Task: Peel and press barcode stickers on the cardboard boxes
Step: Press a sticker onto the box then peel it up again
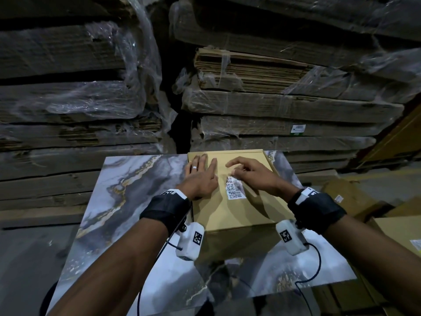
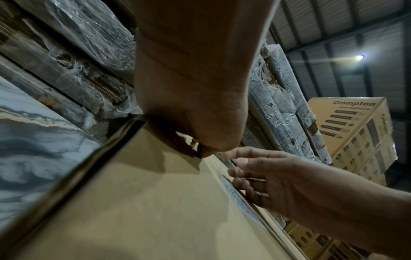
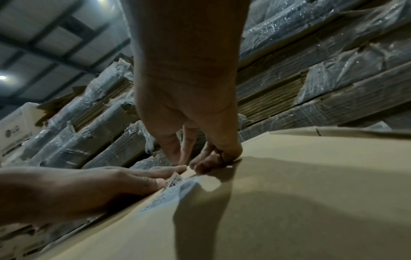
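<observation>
A flat tan cardboard box (image 1: 234, 210) lies on the grey-and-white marbled tabletop (image 1: 127, 192), toward its far edge; a white rectangular barcode sticker (image 1: 234, 187) lies on the box lid, roughly midway between its left and right edges. The left hand (image 1: 200, 179) rests flat near the lid's far left corner, fingers straight and spread, a ring on one; its thumb lies just beside the sticker's left edge. The right hand (image 1: 252, 176) hovers over the sticker's far end with fingers loosely bent, fingertips (image 3: 200, 166) down on the cardboard at the sticker's far right corner; whether they pinch that corner cannot be told. Shrink-wrapped stacks of flattened cardboard (image 1: 284, 106) rise behind the tabletop.
</observation>
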A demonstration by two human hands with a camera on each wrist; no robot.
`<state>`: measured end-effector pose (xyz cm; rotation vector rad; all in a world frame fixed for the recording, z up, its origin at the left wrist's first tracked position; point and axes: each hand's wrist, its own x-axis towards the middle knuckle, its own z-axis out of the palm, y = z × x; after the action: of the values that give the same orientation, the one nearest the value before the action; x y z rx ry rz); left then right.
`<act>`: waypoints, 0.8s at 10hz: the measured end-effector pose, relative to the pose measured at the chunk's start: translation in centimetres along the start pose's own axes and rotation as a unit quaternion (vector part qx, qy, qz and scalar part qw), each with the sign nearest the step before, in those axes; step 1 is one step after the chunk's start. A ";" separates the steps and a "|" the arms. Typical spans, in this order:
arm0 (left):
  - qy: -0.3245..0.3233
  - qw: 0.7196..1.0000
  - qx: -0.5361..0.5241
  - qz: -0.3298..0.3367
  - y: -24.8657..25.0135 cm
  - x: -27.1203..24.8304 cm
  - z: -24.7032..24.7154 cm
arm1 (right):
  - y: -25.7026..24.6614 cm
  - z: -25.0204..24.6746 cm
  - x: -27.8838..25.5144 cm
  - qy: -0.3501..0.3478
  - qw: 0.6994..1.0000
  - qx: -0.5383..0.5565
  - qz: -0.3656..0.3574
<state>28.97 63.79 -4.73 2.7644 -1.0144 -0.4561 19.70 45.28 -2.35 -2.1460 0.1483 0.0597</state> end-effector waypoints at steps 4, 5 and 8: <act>0.008 1.000 -0.004 0.007 -0.2 0.2 0.4 | 0.3 -1.6 -2.3 0.041 0.969 -0.242 0.019; 0.007 1.000 0.000 0.008 -0.3 0.3 0.4 | 0.2 -0.4 -2.3 0.033 0.959 -0.281 -0.008; 0.009 1.000 0.004 0.006 -0.2 0.2 0.4 | -0.5 1.2 -1.7 0.093 0.940 -0.329 0.005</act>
<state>29.07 63.81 -5.15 2.7624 -1.0311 -0.4249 18.10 46.76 -2.42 -2.8202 0.2789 -0.1040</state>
